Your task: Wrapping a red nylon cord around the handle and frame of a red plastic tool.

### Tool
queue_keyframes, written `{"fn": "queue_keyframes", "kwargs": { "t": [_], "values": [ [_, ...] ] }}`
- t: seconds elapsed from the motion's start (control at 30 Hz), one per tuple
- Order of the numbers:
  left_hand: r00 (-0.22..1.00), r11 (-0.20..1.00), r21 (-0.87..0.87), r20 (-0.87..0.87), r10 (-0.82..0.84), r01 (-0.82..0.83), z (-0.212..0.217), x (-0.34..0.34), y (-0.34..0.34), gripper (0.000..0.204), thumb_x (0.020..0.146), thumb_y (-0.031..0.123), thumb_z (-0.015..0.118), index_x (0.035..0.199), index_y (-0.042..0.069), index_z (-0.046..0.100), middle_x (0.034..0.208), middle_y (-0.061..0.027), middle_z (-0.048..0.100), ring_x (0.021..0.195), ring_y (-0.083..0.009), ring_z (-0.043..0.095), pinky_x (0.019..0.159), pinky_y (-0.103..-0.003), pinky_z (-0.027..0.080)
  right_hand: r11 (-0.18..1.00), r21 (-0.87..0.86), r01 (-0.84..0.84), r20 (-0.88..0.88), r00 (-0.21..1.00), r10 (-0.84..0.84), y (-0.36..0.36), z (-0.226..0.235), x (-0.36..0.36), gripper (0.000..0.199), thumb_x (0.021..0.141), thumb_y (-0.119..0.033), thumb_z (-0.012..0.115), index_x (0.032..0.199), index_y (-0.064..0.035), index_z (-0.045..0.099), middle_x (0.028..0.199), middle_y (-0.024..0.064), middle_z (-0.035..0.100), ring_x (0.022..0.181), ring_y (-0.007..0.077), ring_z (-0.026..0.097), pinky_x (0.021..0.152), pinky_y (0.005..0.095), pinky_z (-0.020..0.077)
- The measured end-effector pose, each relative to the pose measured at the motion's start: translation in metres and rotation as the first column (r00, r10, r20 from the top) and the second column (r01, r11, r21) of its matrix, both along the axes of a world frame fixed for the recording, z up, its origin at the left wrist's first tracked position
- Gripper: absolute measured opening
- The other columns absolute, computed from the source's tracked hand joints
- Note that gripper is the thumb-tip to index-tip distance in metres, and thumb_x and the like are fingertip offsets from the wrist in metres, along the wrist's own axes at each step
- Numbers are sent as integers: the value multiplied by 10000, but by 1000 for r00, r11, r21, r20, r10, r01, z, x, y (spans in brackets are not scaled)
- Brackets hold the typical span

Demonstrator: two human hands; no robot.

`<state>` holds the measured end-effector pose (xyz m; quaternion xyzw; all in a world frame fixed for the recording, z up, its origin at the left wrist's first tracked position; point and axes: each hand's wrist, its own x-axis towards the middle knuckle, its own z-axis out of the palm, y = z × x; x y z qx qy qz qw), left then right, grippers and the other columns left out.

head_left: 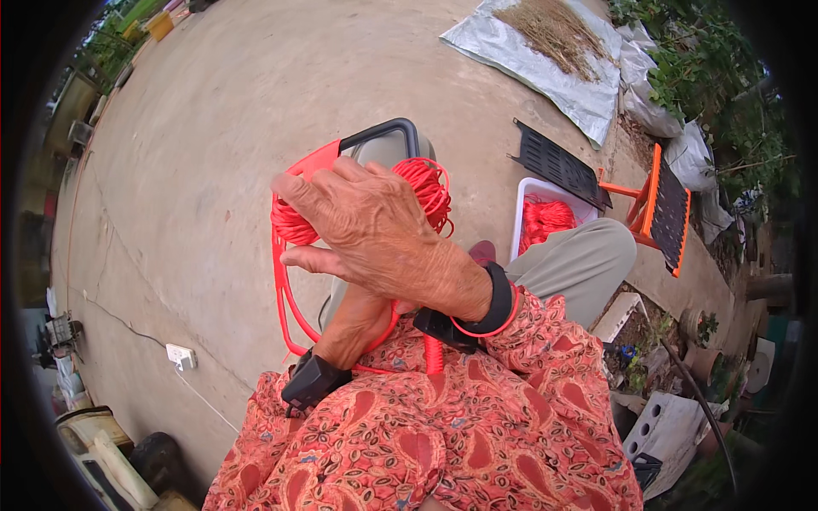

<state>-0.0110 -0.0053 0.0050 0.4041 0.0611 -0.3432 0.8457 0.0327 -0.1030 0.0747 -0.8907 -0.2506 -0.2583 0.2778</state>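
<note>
- The right hand [375,226] lies across the middle of the view, back of the hand up, fingers spread loosely and pointing left. It rests over a wound bundle of red string [426,189]; whether the fingers actually pinch a strand cannot be told from here.
- The left hand [356,322] sits below and nearer, tucked under the right wrist — it is closed around the red plastic frame [285,285] that carries the string, gripping its near part.
- The string is wound in two visible clumps on that frame: one just right of the right hand's knuckles, one at the left past the fingertips.
- Both wrists wear black bands [497,300] with small black units attached; the sleeves [477,426] are of red-orange patterned cloth.
- Behind the frame stands a grey seat with a black curved handle [383,130].
- To the right, a white tub [530,194] holds more red string, just beside the person's knee in beige trousers [584,260].
- Farther right — an orange and black folding stool [660,209] lying tilted, and a black slatted panel [558,166] next to the tub.
- Far right at the top, a silver sheet [511,51] with dry straw heaped on it lies on the concrete ground [213,128].
- Near left, a white power strip [181,356] lies on the concrete, with its cable running away to the left.
</note>
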Motion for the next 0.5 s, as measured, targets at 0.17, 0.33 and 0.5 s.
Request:
{"fn": "queue_keyframes", "kwargs": {
  "t": [0.17, 0.33, 0.5],
  "values": [
    [999, 999, -25, 23, 22, -22, -3, 0, -3, 411, 940, 224, 572, 1284, 81, 398, 1138, -23, 527, 957, -97, 547, 682, -248, 497, 973, -177, -146, -316, 945, 84, -9, -28, -6, 494, 769, -317, 697, 1167, -74, 537, 974, 101, 597, 916, 265, 554, 895, 397, 387],
    [996, 997, -62, -82, 45, -50, -7, 3, -7, 375, 925, 192, 591, 1243, 71, 435, 1110, -31, 545, 931, -101, 560, 654, -245, 496, 984, -77, -162, -241, 960, 139, -14, -32, -6, 207, 806, -205, 615, 956, -62, 626, 898, 83, 630, 911, 252, 562, 894, 427, 386],
    [1000, 986, -165, 14, -25, 27, -18, 9, 1, 391, 881, 160, 648, 1216, 51, 480, 1076, -38, 594, 902, -128, 600, 649, -253, 514, 968, -241, -73, -155, 987, 36, -28, -24, -7, 304, 707, -173, 689, 1005, -132, 647, 902, 36, 613, 886, 227, 559, 860, 372, 385]
  ]
}}
